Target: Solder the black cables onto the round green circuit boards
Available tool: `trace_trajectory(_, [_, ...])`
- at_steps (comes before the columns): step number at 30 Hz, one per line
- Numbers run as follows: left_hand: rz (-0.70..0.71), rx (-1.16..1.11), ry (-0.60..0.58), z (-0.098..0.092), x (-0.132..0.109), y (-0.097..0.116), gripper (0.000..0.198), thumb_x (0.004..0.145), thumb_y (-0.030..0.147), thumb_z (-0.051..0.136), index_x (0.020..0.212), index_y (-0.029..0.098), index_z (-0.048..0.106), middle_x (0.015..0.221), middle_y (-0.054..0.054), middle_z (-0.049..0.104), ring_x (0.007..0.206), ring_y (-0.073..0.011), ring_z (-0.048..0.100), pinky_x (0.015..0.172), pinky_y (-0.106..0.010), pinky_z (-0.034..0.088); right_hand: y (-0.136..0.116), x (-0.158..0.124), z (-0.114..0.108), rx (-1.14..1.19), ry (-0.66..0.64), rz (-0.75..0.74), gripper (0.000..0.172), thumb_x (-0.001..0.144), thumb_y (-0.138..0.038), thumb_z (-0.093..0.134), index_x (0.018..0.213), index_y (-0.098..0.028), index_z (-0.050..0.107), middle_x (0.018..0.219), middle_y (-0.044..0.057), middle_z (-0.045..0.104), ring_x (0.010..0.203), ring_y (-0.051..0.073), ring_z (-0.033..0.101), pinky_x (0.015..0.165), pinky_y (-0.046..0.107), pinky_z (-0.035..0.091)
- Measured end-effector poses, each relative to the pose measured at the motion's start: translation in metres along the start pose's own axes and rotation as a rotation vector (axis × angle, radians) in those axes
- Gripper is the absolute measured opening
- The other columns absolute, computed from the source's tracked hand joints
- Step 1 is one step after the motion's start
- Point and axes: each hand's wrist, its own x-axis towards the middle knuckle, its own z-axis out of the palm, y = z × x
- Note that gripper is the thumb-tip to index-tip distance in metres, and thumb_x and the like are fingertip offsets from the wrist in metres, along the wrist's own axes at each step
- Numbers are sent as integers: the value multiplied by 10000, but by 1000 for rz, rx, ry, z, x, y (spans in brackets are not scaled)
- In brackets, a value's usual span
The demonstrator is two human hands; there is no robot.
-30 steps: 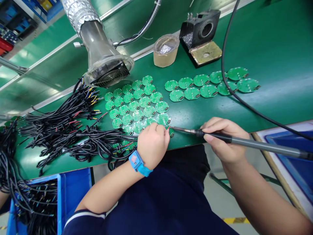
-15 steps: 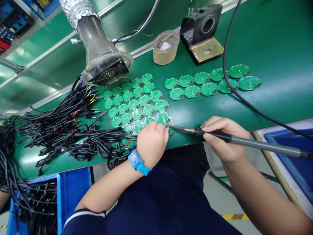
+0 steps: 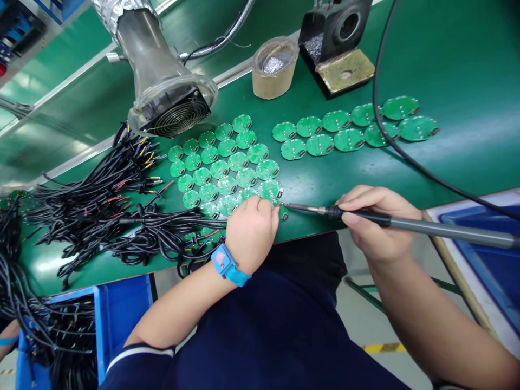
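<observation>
Clock positions are taken from the centre of the view. Just below centre, the left hand [image 3: 251, 233] is closed, its fingertips pinched together on a thin red wire [image 3: 279, 205]. A blue strap [image 3: 225, 262] circles that wrist. The right hand [image 3: 379, 222], between three and four o'clock, is clamped around the handle of a soldering iron [image 3: 434, 228]. The iron's tip points towards nine o'clock and ends at the red wire; whether they touch is too fine to tell. A green circuit board [image 3: 284, 215] shows partly beside the left hand's fingertips, at four o'clock from them.

More small green boards [image 3: 220, 169] lie in close rows at ten o'clock on the green worktop [image 3: 455, 65], and two further rows of boards [image 3: 336, 120] lie at two o'clock, crossed at their far end by a black cord [image 3: 377, 81]. Bundles of black cables [image 3: 81, 187] with coloured wire ends spread around nine o'clock. A clear fume hood [image 3: 152, 59] hangs near half past ten, a tan tub [image 3: 273, 84] stands at twelve, and a black iron stand [image 3: 331, 32] at one.
</observation>
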Motion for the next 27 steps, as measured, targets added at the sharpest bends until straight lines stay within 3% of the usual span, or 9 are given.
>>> trace_trajectory(5, [6,-21,-5,0,-1,-2,212,921,263,465,767,151,559,747,-48,588,681,-178,570,600,-288,406,-5,2,-1,-41,-79,-11,67,704,-176,656,763,-207,643,679,21,559,583,151,521,493,279,374])
trace_trajectory(16, [-4,3,-12,2,-1,0,205,916,269,479,763,155,553,736,-46,586,672,-178,571,592,-290,394,-7,3,-1,-59,-79,7,51,704,-201,659,747,-210,634,667,21,557,584,154,520,481,275,380])
trace_trajectory(24, [-18,14,-8,2,0,0,210,914,272,475,761,155,559,748,-49,589,675,-186,569,600,-297,400,3,2,-1,97,94,-14,54,707,-249,667,725,-211,634,646,10,537,562,152,506,531,307,395])
trace_trajectory(27, [-21,20,-7,2,0,0,209,914,273,476,762,155,559,747,-48,589,668,-181,566,598,-295,399,4,2,-1,110,99,-16,54,701,-246,672,725,-213,637,647,7,540,556,151,505,540,312,402])
